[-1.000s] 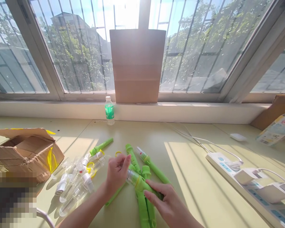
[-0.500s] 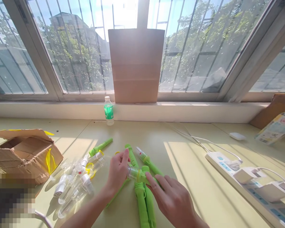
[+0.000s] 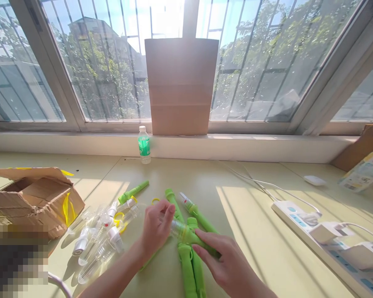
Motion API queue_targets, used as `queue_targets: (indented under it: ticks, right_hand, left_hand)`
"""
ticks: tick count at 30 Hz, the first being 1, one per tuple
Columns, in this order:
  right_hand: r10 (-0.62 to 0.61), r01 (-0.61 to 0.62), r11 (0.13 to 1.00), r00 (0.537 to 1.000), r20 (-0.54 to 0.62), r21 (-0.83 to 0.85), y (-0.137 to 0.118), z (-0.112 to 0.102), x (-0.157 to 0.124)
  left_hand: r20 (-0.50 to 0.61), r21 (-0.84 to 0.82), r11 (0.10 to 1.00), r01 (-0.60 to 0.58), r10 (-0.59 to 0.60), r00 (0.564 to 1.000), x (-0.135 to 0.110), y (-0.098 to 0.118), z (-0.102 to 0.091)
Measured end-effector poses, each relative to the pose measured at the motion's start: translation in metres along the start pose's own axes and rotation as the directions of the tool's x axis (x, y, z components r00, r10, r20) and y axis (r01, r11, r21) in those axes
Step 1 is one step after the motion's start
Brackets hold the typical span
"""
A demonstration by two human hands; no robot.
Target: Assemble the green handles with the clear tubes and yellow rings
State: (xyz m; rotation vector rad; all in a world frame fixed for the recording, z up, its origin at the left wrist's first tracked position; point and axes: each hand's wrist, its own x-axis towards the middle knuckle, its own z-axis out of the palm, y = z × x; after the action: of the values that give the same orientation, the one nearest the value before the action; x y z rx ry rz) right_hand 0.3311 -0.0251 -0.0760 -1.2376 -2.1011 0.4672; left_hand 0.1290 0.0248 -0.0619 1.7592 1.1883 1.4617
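My left hand (image 3: 158,227) is closed around the clear end of a green plastic tube (image 3: 191,236), just left of its yellowish ring. My right hand (image 3: 225,258) grips the green body of the same tube, its thumb and fingers on either side. The tube lies slantwise between both hands, its tip hidden in my left fist. Beneath and beyond it are several more green tubes (image 3: 186,269) with threaded ends. One green tube with a clear tip (image 3: 197,213) rests beyond my right hand.
Clear tubes with white collars (image 3: 95,244) and yellow rings lie piled on the left, near a loose green tube (image 3: 133,191). An open cardboard box (image 3: 59,211) stands far left. A green-labelled bottle (image 3: 144,145) is at the back. A power strip (image 3: 301,231) with chargers and cables is right.
My right hand has shifted its fingers on the green tube, its thumb now lower. My left hand has turned a little around the clear end. The view has moved slightly.
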Motion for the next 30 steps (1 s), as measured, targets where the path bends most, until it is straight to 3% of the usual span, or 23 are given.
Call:
queue_targets:
  ticks: [2, 4, 6, 7, 9, 12, 14, 15, 16, 17, 18, 19, 20, 21, 22, 23, 25, 26, 27, 28, 30]
  right_hand:
    - [-0.239, 0.177, 0.92, 0.961, -0.141, -0.35, 0.007, 0.005, 0.0]
    - [-0.407, 0.252, 0.78, 0.9, -0.158, -0.573, 0.012, 0.01, -0.002]
    - [-0.474, 0.274, 0.692, 0.87, -0.134, -0.668, 0.012, 0.013, -0.003]
    - [-0.476, 0.278, 0.679, 0.871, -0.119, -0.68, 0.011, 0.015, -0.004]
    - [-0.433, 0.272, 0.718, 0.896, -0.104, -0.64, 0.007, 0.019, -0.006]
    - [-0.269, 0.203, 0.884, 0.957, -0.105, -0.421, 0.001, 0.026, -0.01]
    - [-0.058, 0.045, 0.988, 0.995, -0.085, -0.147, -0.002, 0.028, -0.011]
    - [0.083, -0.082, 0.996, 0.996, -0.033, 0.026, -0.004, 0.027, -0.011]
    - [0.234, -0.242, 0.949, 0.97, 0.06, 0.202, -0.006, 0.024, -0.01]
    - [0.368, -0.409, 0.842, 0.912, 0.182, 0.351, -0.009, 0.021, -0.009]
    - [0.451, -0.566, 0.689, 0.824, 0.344, 0.453, -0.011, 0.017, -0.007]
    - [0.49, -0.682, 0.533, 0.731, 0.474, 0.501, -0.013, 0.012, -0.005]
    - [0.487, -0.738, 0.429, 0.675, 0.554, 0.521, -0.015, 0.008, -0.002]
    - [0.465, -0.745, 0.406, 0.667, 0.582, 0.53, -0.017, 0.004, 0.0]
    - [0.443, -0.721, 0.458, 0.692, 0.569, 0.52, -0.017, 0.002, 0.002]
    - [0.428, -0.665, 0.563, 0.742, 0.516, 0.49, -0.016, 0.001, 0.004]
    - [0.325, -0.403, 0.848, 0.908, 0.263, 0.344, -0.01, 0.002, 0.005]
    - [0.203, -0.224, 0.953, 0.972, 0.116, 0.206, -0.005, 0.004, 0.004]
    - [0.074, -0.074, 0.997, 0.997, 0.023, 0.034, -0.001, 0.006, 0.003]
    - [-0.062, 0.05, 0.986, 0.996, -0.071, -0.157, 0.004, 0.008, 0.002]
    - [-0.295, 0.198, 0.862, 0.945, -0.142, -0.467, 0.011, 0.011, 0.0]
  left_hand:
    - [0.037, -0.053, 0.973, 0.224, -0.222, 0.974, 0.003, 0.0, 0.005]
    - [0.062, -0.1, 0.902, 0.421, -0.416, 0.907, 0.006, -0.002, 0.01]
    - [0.041, -0.094, 0.862, 0.498, -0.496, 0.867, 0.008, -0.004, 0.012]
    - [0.015, -0.069, 0.874, 0.481, -0.481, 0.877, 0.008, -0.006, 0.012]
    - [-0.037, -0.001, 0.926, 0.378, -0.378, 0.925, 0.008, -0.009, 0.012]
    - [-0.06, 0.073, 0.975, 0.21, -0.206, 0.977, 0.005, -0.014, 0.01]
    - [-0.055, 0.103, 0.99, 0.095, -0.09, 0.994, 0.002, -0.015, 0.009]
    - [-0.051, 0.114, 0.993, 0.02, -0.014, 0.999, 0.001, -0.015, 0.007]
    - [-0.049, 0.12, 0.99, -0.075, 0.082, 0.995, 0.0, -0.015, 0.006]
    - [-0.051, 0.123, 0.977, -0.177, 0.184, 0.982, -0.001, -0.014, 0.003]
    - [-0.053, 0.124, 0.954, -0.272, 0.28, 0.959, -0.001, -0.013, 0.001]
    - [-0.056, 0.124, 0.927, -0.353, 0.362, 0.931, -0.002, -0.012, -0.001]
    - [-0.056, 0.125, 0.901, -0.415, 0.424, 0.904, -0.002, -0.011, -0.003]
    - [-0.05, 0.123, 0.884, -0.451, 0.459, 0.887, -0.002, -0.011, -0.005]
    - [-0.038, 0.115, 0.881, -0.458, 0.465, 0.884, -0.002, -0.011, -0.006]
    - [-0.025, 0.106, 0.892, -0.439, 0.444, 0.896, -0.002, -0.011, -0.006]
    - [-0.001, 0.095, 0.937, -0.337, 0.338, 0.941, -0.002, -0.011, -0.004]
    - [0.011, 0.092, 0.963, -0.252, 0.253, 0.968, -0.001, -0.011, -0.002]
    - [0.016, 0.091, 0.984, -0.156, 0.155, 0.988, -0.001, -0.01, 0.001]
    - [0.014, 0.089, 0.995, -0.052, 0.051, 0.999, 0.0, -0.009, 0.003]
    - [-0.011, 0.068, 0.985, 0.159, -0.158, 0.987, 0.003, -0.007, 0.008]
